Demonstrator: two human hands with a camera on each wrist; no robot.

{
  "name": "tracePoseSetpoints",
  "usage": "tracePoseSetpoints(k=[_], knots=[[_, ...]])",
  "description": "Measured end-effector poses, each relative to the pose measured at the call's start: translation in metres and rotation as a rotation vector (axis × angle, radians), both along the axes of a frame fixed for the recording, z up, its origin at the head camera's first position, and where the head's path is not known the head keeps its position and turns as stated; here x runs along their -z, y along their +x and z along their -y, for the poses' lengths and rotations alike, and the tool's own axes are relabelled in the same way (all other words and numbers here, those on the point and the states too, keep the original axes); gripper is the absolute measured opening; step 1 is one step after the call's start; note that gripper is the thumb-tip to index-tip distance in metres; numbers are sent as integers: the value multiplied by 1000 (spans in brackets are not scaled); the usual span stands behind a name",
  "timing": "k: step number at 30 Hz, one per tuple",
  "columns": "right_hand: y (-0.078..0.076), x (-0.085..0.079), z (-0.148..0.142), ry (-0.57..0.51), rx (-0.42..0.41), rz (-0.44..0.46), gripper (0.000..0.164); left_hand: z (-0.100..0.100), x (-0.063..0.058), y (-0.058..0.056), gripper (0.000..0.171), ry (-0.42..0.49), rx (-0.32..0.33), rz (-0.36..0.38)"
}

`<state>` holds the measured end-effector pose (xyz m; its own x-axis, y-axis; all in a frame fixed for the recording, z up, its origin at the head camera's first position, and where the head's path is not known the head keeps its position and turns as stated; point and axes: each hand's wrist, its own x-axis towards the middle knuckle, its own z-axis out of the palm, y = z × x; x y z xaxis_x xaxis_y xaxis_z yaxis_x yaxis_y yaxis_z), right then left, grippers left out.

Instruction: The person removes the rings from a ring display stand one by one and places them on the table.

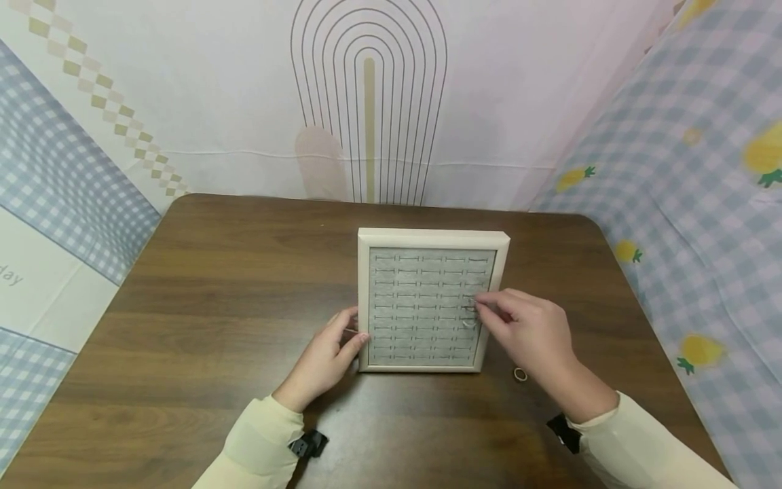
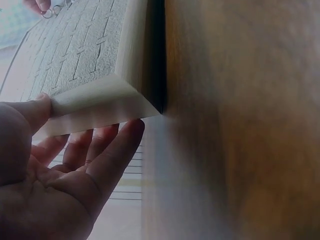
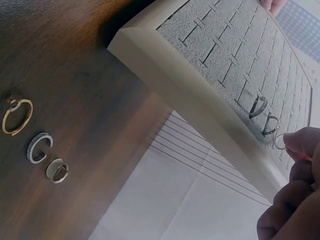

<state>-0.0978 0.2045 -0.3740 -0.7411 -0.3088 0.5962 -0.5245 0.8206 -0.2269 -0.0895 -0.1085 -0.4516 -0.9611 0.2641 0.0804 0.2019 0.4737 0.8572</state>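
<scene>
A: Surroundings?
B: Wooden table (image 1: 232, 305), printed cloth (image 1: 501, 102) behind. Framed ring board (image 1: 434, 239) stands mid-table. Right hand (image 1: 534, 329) blocks the head view rightward.
A: Counts?
B: Three loose rings (image 3: 40, 147) right of the board; two slotted rings (image 3: 258, 107).
A: Grip?
B: Left hand (image 1: 326, 356) holds the board's left edge; right pinches one silvery ring (image 3: 280, 142) at the slots.
A: Writing?
B: "day", left cloth (image 1: 43, 278).

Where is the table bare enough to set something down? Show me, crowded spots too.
Bare: the table left of the left hand, and the stretch before the framed ring holder, between the sleeves. Crowded: by the right hand, where three loose rings lie.
</scene>
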Motion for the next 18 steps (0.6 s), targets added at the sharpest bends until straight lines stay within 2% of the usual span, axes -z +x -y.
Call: tracePoseSetpoints(k=[5, 18], knots=[[3, -1, -4, -24, -21, -11, 15, 1, 0, -1, 38, -3, 6, 19], [15, 4, -13, -18, 6, 9, 13, 1, -1, -2, 39, 1, 20, 35]])
